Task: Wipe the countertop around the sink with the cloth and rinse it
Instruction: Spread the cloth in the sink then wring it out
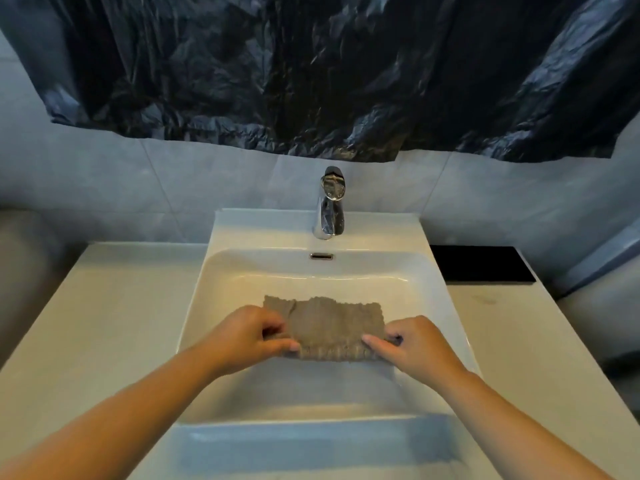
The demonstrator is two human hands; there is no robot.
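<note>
A grey-brown, nubbly-textured rectangular cloth [332, 327] is stretched flat above the basin of a glossy white rectangular ceramic sink [242, 271], its far edge ragged and wavy, its near edge rolled into a soft ribbed fold. The left hand [247, 336] pinches the cloth's left end between thumb and curled fingers, and the right hand [414, 344] grips the right end the same way, thumb lying along the near fold; both hands are closed tightly on the fabric and pull it taut between them. Behind the cloth, a polished chrome single-lever faucet [329, 206] stands on the sink's back ledge above a small metal overflow slot [322, 256]. Smooth pale countertop [104, 323] flanks the sink on both sides. A flat matte black rectangular mat [481, 263] lies at the right rear. Crinkled dark plastic sheeting [311, 71] hangs over the grey tiled wall [173, 188].
</note>
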